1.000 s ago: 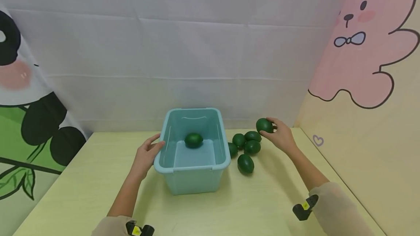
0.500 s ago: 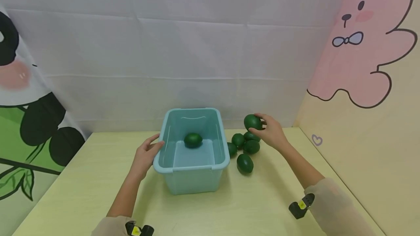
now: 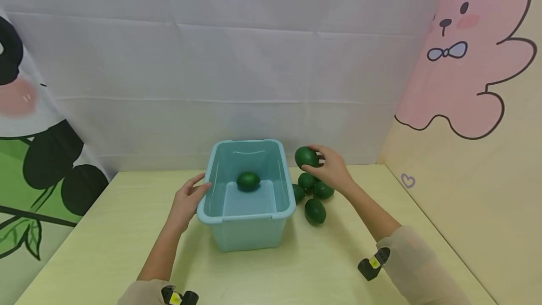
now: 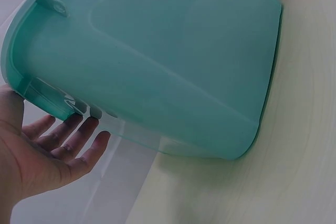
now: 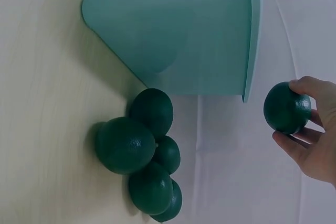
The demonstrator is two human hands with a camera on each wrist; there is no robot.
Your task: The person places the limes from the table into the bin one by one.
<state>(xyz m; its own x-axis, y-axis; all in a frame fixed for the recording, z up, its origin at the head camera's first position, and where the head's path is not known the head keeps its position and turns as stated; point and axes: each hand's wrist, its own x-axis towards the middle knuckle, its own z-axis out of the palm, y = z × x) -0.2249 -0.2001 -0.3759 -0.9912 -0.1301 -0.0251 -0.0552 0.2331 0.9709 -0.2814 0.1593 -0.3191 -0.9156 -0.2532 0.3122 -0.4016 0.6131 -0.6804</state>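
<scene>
In the head view my left hand (image 3: 186, 201) holds the left rim of a light teal plastic bin (image 3: 250, 236). The left wrist view shows the thumb at the bin's rim (image 4: 8, 51) and the fingers below it. One dark green, smooth oval fruit (image 3: 248, 181) lies inside on the bin's floor. My right hand (image 3: 332, 168) pinches another such fruit (image 3: 306, 157) between thumb and fingers, raised just right of the bin's far right corner. In the right wrist view, this held fruit (image 5: 286, 108) is apart from the bin.
Several more green fruits (image 3: 315, 212) sit clustered on the pale yellow table (image 3: 338, 267), close by the bin's right side. A white cloth (image 3: 245, 65) hangs behind the table. A cream wall (image 3: 466, 192) borders it on the right.
My right hand has carried its fruit leftward, over the cluster and closer to the bin. The left hand and the bin stay in place.
</scene>
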